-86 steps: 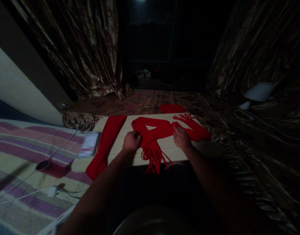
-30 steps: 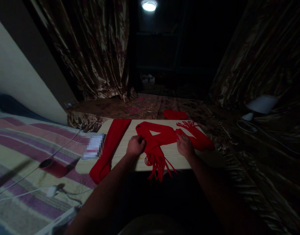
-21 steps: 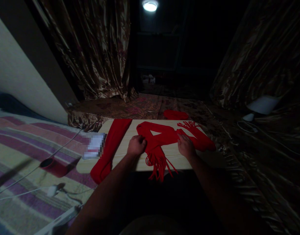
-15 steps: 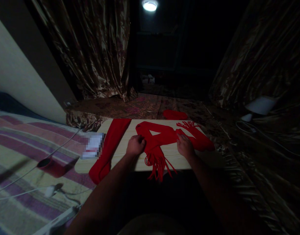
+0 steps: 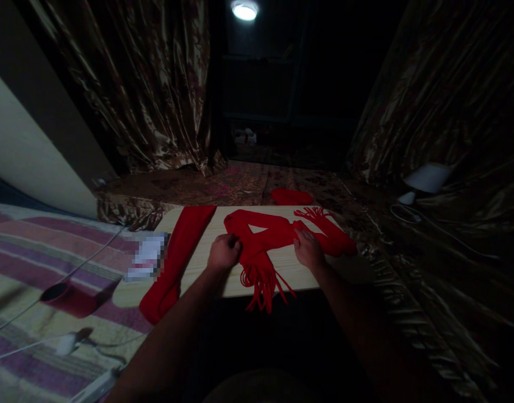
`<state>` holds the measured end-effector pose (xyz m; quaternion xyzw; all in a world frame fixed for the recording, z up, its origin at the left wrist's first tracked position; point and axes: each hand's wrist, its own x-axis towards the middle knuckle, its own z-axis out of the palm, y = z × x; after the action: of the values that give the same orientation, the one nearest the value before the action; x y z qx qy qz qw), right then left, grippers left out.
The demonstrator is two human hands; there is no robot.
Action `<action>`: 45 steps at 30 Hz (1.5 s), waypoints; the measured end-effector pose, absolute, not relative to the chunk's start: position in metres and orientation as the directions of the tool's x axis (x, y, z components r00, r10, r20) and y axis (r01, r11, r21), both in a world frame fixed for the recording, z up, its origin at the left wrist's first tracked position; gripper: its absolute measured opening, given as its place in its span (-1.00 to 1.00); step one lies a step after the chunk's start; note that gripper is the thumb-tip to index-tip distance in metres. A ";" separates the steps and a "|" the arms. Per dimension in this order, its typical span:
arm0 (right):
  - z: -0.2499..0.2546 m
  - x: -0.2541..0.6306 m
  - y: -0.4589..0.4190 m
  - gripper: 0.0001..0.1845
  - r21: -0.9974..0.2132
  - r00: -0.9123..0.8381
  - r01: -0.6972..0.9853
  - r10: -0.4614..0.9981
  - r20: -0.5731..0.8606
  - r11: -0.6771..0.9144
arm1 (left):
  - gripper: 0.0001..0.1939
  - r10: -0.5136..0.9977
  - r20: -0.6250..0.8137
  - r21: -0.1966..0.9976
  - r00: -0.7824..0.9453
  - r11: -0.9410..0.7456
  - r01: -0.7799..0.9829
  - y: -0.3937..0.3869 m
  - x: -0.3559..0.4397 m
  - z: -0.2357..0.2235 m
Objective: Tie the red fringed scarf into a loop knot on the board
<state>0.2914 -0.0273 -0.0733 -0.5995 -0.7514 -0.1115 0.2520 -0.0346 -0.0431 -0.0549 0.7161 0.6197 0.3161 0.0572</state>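
Note:
A red scarf (image 5: 277, 238) with fringed ends lies in folded, crossing bands on a pale wooden board (image 5: 198, 260). Its near fringe hangs over the board's front edge. My left hand (image 5: 224, 251) is closed at the left side of the scarf's crossing, gripping its edge. To the right, my right hand (image 5: 309, 249) has its fingers bent together on the middle band, pinching the cloth. Another long red knitted piece (image 5: 179, 254) crosses the left part of the board; whether it belongs to the same scarf cannot be seen.
A blurred white packet (image 5: 146, 256) lies at the board's left end. On the striped bedspread (image 5: 13, 240) rest a red cylindrical cup (image 5: 72, 299), cables and a power strip (image 5: 99, 383). Beyond the board is a red bundle (image 5: 291, 196). A white lamp (image 5: 427, 178) stands at right.
The whole view has shifted slightly, so everything appears further left. Both hands keep their places on the scarf, which looks almost unchanged.

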 end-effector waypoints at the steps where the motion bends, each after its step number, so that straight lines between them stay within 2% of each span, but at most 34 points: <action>1: -0.073 0.291 -0.027 -0.50 -0.132 -0.149 0.960 0.847 0.511 0.249 | -0.65 0.923 0.384 0.475 0.029 -0.224 0.851 -0.043 -0.035 -0.055; 9: -0.074 0.291 -0.027 -0.49 -0.144 -0.139 0.959 0.849 0.510 0.244 | -0.64 0.922 0.387 0.483 0.023 -0.224 0.846 -0.041 -0.035 -0.059; 15: -0.069 0.289 -0.030 -0.51 -0.132 -0.118 0.972 0.885 0.451 0.197 | -0.66 0.925 0.379 0.473 0.032 -0.224 0.852 -0.043 -0.034 -0.056; 19: -0.055 0.281 -0.026 -0.59 -0.098 -0.058 0.988 0.884 0.464 0.116 | -0.68 0.934 0.351 0.392 0.069 -0.214 0.895 -0.040 -0.032 -0.045; 21: -0.046 0.274 -0.020 -0.56 -0.075 -0.046 0.992 0.860 0.509 0.098 | -0.70 0.938 0.334 0.329 0.097 -0.212 0.920 -0.032 -0.031 -0.038; 25: -0.038 0.255 -0.004 -0.49 -0.063 -0.132 0.977 0.810 0.572 0.204 | -0.67 0.884 0.406 0.338 0.232 -0.381 0.860 -0.004 -0.029 -0.029; 28: -0.041 0.241 0.006 -0.52 -0.070 -0.208 0.958 0.838 0.505 0.279 | -0.54 0.852 0.405 0.370 0.332 -0.485 0.792 0.015 -0.028 -0.033; 33: -0.049 0.233 0.016 -0.56 -0.130 -0.192 0.955 0.890 0.415 0.267 | -0.35 0.929 0.269 0.375 0.254 -0.344 0.861 0.021 -0.021 -0.048; 38: -0.056 0.238 0.018 -0.61 -0.173 -0.180 0.939 0.855 0.486 0.296 | -0.36 0.939 0.223 0.333 0.260 -0.324 0.886 0.013 -0.015 -0.050; 45: -0.060 0.241 0.024 -0.59 -0.202 -0.176 0.930 0.856 0.486 0.306 | -0.38 0.939 0.224 0.323 0.261 -0.324 0.889 0.010 -0.015 -0.044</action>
<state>0.2411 0.0238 -0.0600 -0.5849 -0.7636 -0.0702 0.2642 -0.0148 0.0100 -0.0441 0.7913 0.5776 0.1894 0.0659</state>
